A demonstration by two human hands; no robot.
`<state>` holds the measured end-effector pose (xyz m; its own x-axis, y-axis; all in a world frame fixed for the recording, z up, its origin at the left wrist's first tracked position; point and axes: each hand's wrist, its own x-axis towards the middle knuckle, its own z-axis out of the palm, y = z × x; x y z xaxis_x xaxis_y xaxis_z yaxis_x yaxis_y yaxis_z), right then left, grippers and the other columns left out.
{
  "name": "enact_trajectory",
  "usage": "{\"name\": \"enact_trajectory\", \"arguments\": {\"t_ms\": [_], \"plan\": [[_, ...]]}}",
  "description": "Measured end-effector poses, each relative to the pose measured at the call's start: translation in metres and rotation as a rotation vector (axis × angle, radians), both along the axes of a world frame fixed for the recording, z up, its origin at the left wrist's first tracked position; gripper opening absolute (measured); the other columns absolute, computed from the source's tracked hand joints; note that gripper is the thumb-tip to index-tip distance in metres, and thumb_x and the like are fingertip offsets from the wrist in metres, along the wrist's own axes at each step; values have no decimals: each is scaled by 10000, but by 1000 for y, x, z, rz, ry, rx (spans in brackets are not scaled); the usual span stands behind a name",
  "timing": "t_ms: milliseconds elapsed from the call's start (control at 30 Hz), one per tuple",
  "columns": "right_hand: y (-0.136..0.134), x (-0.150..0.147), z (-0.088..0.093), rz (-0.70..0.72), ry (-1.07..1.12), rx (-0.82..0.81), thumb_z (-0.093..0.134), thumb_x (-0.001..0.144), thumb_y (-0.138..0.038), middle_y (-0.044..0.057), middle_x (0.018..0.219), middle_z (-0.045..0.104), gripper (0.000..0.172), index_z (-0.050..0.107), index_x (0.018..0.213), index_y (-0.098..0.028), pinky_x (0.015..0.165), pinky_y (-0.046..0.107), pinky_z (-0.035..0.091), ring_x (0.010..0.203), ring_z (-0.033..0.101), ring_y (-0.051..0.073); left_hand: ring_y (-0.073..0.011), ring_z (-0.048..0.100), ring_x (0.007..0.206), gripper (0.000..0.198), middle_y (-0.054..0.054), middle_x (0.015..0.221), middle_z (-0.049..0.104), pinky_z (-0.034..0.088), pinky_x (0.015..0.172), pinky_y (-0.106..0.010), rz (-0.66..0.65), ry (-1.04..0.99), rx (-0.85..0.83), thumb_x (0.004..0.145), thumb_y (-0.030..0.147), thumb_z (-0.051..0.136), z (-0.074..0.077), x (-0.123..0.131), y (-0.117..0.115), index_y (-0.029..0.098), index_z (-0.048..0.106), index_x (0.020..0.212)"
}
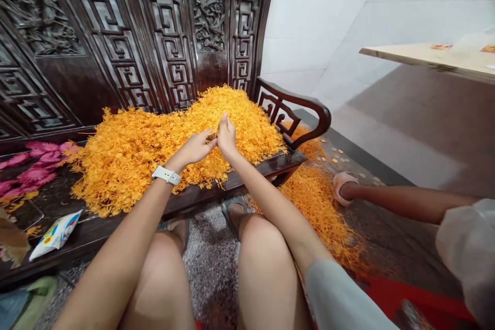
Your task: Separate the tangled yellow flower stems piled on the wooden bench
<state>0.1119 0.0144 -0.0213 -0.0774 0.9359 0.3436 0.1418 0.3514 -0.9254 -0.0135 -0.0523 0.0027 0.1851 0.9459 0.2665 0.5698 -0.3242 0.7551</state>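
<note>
My left hand (196, 147), with a white watch (166, 175) on its wrist, is closed with its fingertips close to my right hand. A thin orange piece shows between the fingertips of the two hands. My right hand (227, 136) is closed too, thumb upward. Both are over a large pile of orange-yellow artificial flower pieces (135, 152) heaped on a dark carved wooden bench (255, 167). Pink flower pieces (42, 162) lie at the left end of the seat.
A white packet (56, 234) lies at the seat's front left. More orange pieces (317, 201) cover the floor beyond the armrest (323, 113). Another person's leg (402, 201) reaches in from the right. A pale tabletop (417, 54) juts in at upper right.
</note>
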Motion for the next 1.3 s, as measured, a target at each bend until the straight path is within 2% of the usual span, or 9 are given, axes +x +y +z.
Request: {"name": "enact_trajectory", "arguments": {"t_ms": [100,233,367,500,633,833,1000,1167,1300], "plan": [[-1,5,-3,-101,7,-7,181,995,-873,0,701,435,697,357,740,-249,634,296,337,661,439,164,-187,604,773,176,-32,853,657,433,707,-303,16,-325,-150,926,362,670,1,10,-1,215,576,905],[-3,7,-3,-38,-5,36,272,972,-896,12,708,498,714,394,717,-240,615,287,335,671,475,159,-126,526,653,316,-5,769,573,406,625,-264,140,-636,-192,1000,437,654,3,34,0,209,513,833],[-1,5,0,71,61,-18,272,926,-945,-8,622,456,749,391,690,-245,549,279,322,581,436,140,-89,376,530,326,58,612,409,326,542,-238,203,-758,-157,1043,331,627,6,44,4,213,463,788],[4,13,5,144,53,18,307,893,-968,-35,566,361,767,352,651,-241,509,272,269,528,342,115,-76,281,479,373,99,572,305,240,484,-225,156,-811,-199,1020,449,693,10,42,6,225,458,834],[2,24,11,186,13,69,422,892,-937,-36,556,373,756,366,634,-229,493,258,259,522,352,100,-69,293,472,389,101,577,310,305,481,-212,41,-904,-240,1002,451,730,11,40,6,222,468,829],[-14,19,26,249,322,-311,465,928,-891,-75,490,352,674,378,747,-248,408,227,243,412,354,89,-63,364,422,348,92,519,335,333,473,-174,-59,-1192,-381,1101,331,572,15,45,10,219,422,807],[-24,15,42,292,483,-372,588,927,-826,-110,487,248,630,365,783,-254,373,219,161,391,191,64,-37,201,338,343,110,490,227,156,385,-164,-45,-1424,-420,1104,201,508,26,43,9,197,437,768],[-22,23,52,376,574,-431,601,937,-804,-120,490,176,578,424,833,-264,352,242,125,390,146,82,-61,242,341,365,96,480,228,241,381,-180,-8,-1622,-277,1113,302,514,44,34,-2,209,468,763],[-25,24,60,364,567,-397,595,936,-809,-114,485,172,570,450,845,-265,354,261,97,392,144,88,-66,234,341,344,101,481,219,242,371,-185,46,-1552,-286,1112,396,524,56,33,-7,215,544,820]]}}
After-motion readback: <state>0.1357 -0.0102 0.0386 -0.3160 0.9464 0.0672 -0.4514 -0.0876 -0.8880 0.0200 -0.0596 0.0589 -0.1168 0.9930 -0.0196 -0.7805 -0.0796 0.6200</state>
